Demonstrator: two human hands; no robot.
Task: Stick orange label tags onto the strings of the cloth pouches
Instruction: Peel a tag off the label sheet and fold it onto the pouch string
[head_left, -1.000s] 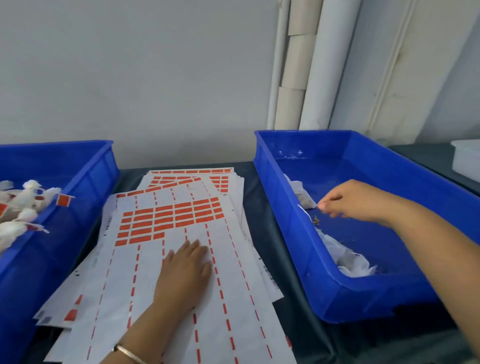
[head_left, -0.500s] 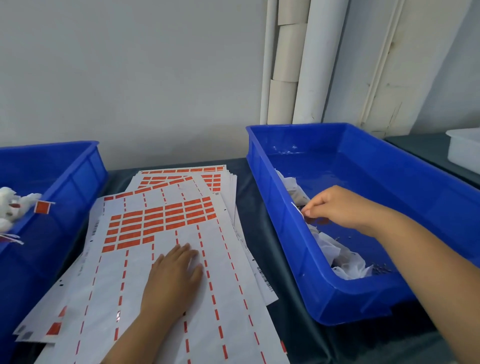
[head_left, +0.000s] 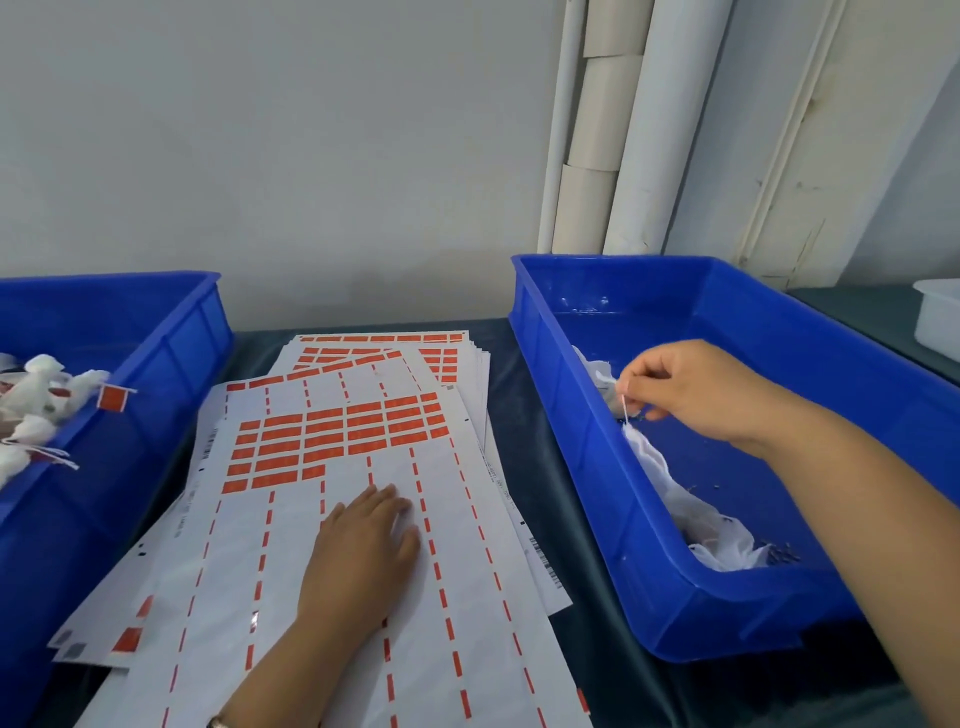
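A stack of white label sheets (head_left: 291, 545) with rows of orange label tags (head_left: 337, 431) lies on the dark table between two blue bins. My left hand (head_left: 363, 551) rests flat, fingers straight, on the top sheet below the orange tags. Inside the right blue bin (head_left: 670, 608) my right hand (head_left: 691, 389) pinches the white string (head_left: 626, 410) of a white cloth pouch (head_left: 649, 457), lifting it a little. More white pouches (head_left: 727, 551) lie along that bin's near wall. The left blue bin (head_left: 171, 343) holds pouches (head_left: 36, 400) with orange tags (head_left: 113, 399) on their strings.
Small dark specks (head_left: 779, 553) lie on the right bin's floor. A white plastic container (head_left: 937, 322) stands at the far right edge. White pipes (head_left: 597, 124) run up the wall behind the right bin.
My right hand has lifted slightly inside the right bin, pulling a pouch's string upward. The left hand stays flat on the sheets. The camera view has shifted a little.
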